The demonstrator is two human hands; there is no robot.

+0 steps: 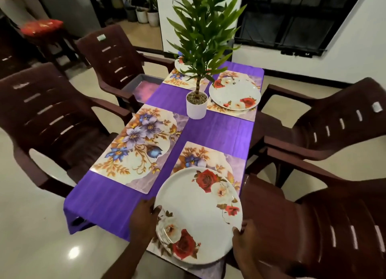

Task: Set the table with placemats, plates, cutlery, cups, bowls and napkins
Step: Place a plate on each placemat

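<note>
head: worn camera | looks forward-down along table (219, 130) | near end close

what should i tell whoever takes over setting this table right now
Left hand and right hand both grip the rim of a rose plate over the near right placemat; a second plate edge seems to show beneath it.
Done: four placemats are laid; the far right plate and the far left plate are on their mats.
Left: the near left placemat has no plate. No cutlery, cups, bowls or napkins are in view.
</note>
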